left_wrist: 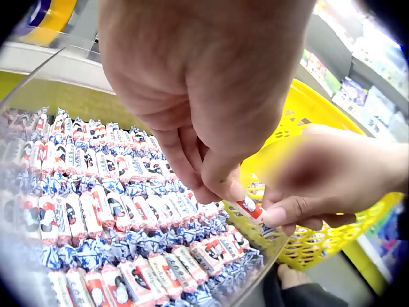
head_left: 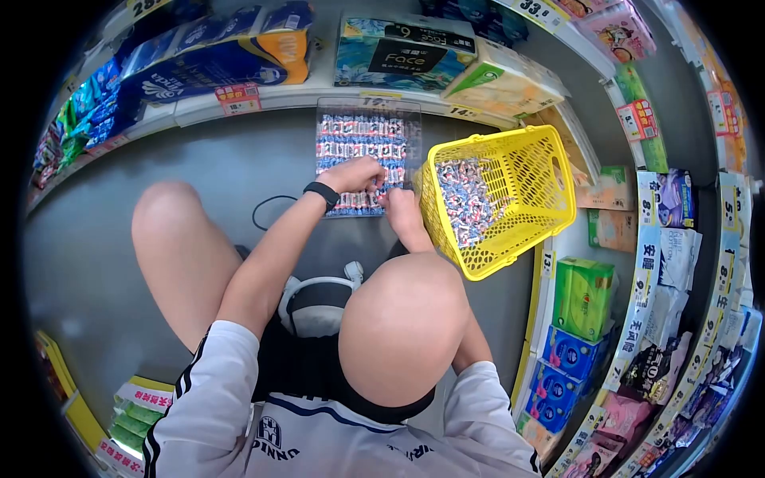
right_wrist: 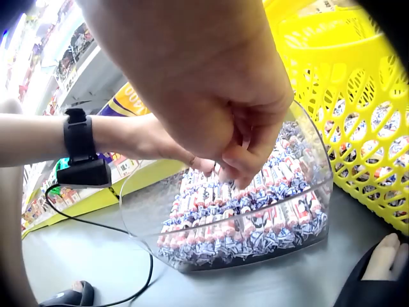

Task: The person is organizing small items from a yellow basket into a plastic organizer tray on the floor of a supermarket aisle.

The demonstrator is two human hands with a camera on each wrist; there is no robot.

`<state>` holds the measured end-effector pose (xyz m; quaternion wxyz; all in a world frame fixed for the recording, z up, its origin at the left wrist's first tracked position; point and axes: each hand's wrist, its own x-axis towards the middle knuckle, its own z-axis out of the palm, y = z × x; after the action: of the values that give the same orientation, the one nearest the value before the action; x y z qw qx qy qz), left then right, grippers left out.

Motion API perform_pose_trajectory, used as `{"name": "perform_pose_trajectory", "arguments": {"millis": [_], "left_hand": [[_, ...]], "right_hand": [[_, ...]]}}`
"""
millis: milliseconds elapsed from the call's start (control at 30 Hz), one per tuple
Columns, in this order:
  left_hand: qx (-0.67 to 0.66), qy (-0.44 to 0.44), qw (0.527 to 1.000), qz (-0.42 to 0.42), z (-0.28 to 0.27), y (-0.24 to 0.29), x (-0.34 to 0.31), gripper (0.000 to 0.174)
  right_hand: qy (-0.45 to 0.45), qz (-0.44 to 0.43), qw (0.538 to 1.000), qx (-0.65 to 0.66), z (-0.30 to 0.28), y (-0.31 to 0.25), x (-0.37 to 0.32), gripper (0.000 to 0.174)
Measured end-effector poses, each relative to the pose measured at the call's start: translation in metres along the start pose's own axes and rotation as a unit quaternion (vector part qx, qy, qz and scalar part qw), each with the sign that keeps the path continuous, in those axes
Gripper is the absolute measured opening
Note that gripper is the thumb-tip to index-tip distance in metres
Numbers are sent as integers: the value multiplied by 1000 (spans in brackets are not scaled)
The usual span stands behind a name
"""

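Observation:
Rows of wrapped candies [head_left: 362, 150], white and red with blue twisted ends, fill a clear plastic box [right_wrist: 211, 224] on the floor. Over its right side, my left hand [head_left: 352, 175] and right hand [head_left: 405, 212] meet. Between them is a single wrapped candy [left_wrist: 250, 208]. In the left wrist view, the left hand's fingertips pinch one end while the right thumb and fingers grip the other. The right wrist view shows both sets of fingers close above the rows, with the candy hidden there.
A yellow basket [head_left: 564, 167] holding a heap of loose candies [head_left: 464, 195] is tilted right beside the box. Shelves with tissue packs [head_left: 405, 60] rise behind and to the right. A black cable [right_wrist: 96, 224] runs over the floor from the left wrist. My knees [head_left: 406, 327] flank the arms.

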<state>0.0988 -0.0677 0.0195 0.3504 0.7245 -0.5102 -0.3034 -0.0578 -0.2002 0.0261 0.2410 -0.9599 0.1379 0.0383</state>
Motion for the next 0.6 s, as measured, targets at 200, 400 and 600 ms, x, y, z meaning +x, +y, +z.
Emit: {"name": "perform_pose_trajectory", "arguments": {"millis": [200,400,600], "left_hand": [[125,-4,992,36,9,-7,15,8],[231,31,961,149,34,-27,22,6],[244,32,960,130,40,-21,22,5]], "right_hand": [[-9,9,998,-60,5,-3,2,23],[-75,27,988,-129,9,-8,2,14],[-87,61,986,-132,12,-7,6,14]]}}
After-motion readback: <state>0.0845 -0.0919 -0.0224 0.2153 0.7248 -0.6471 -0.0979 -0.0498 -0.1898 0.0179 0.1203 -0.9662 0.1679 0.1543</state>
